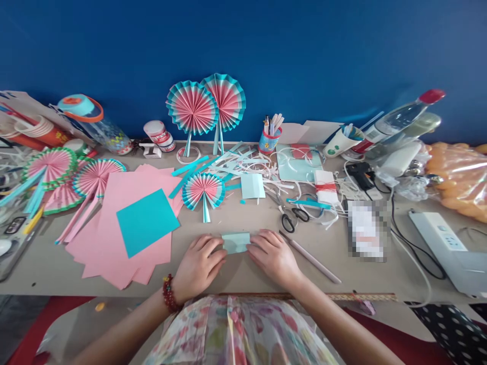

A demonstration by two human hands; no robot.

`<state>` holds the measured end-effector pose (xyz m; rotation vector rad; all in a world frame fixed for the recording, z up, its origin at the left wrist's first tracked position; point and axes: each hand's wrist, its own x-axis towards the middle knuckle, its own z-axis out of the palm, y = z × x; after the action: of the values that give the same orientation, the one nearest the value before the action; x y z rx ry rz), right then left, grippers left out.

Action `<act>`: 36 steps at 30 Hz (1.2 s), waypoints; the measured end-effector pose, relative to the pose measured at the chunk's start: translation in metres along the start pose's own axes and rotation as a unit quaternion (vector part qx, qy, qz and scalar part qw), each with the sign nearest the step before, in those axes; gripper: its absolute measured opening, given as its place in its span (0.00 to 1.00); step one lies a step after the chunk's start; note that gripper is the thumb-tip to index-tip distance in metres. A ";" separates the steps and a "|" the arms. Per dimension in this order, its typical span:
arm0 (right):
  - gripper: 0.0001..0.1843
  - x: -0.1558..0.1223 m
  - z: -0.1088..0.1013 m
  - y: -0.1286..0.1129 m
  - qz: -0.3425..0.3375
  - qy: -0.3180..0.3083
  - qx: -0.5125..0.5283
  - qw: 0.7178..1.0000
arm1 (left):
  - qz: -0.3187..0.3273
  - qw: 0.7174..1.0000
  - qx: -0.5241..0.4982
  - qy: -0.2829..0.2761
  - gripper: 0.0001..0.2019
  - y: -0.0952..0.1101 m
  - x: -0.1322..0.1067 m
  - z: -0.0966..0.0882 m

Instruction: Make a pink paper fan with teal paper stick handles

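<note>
A small pale blue paper [236, 243] with crosswise creases lies low over the table between my hands. My left hand [198, 262] grips its left end, fingers bent with the tips at the paper's edge. At the right end, the fingers of my right hand [274, 256] are closed on it in the same way; both thumbs are mostly hidden. Just beyond stands a small pink and blue pleated paper fan [204, 192], and right of it lies a pale blue paper square [252, 186]. A pinkish pen-like stick [315, 259] rests beside my right hand.
Black-handled scissors [292, 219] lie beyond my right hand, near scattered paper strips [243, 161]. Pink sheets [102, 253] under a teal square [147, 222] cover the left side. Two larger fans [192, 107] lean on the blue wall. A power strip [441, 235] and cables lie right.
</note>
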<state>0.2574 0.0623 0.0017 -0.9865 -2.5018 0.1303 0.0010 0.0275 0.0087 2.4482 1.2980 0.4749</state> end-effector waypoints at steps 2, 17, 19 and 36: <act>0.08 0.000 0.001 0.001 -0.011 0.000 -0.001 1.000 | -0.005 1.000 0.003 -0.003 0.07 0.001 0.004 0.000; 0.07 0.000 0.002 -0.005 0.027 -0.030 0.028 0.999 | 0.017 0.998 0.054 0.019 0.08 0.004 0.014 0.004; 0.08 -0.001 0.002 -0.004 0.025 -0.026 0.026 0.999 | 0.020 0.998 0.058 0.023 0.08 0.004 0.013 0.006; 0.08 0.006 0.000 -0.007 0.119 -0.035 0.125 0.984 | -0.058 0.998 0.033 0.021 0.07 0.009 0.021 0.005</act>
<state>0.2490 0.0613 0.0057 -1.1838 -2.3463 0.5475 0.0205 0.0398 0.0110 2.4110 1.4859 0.4632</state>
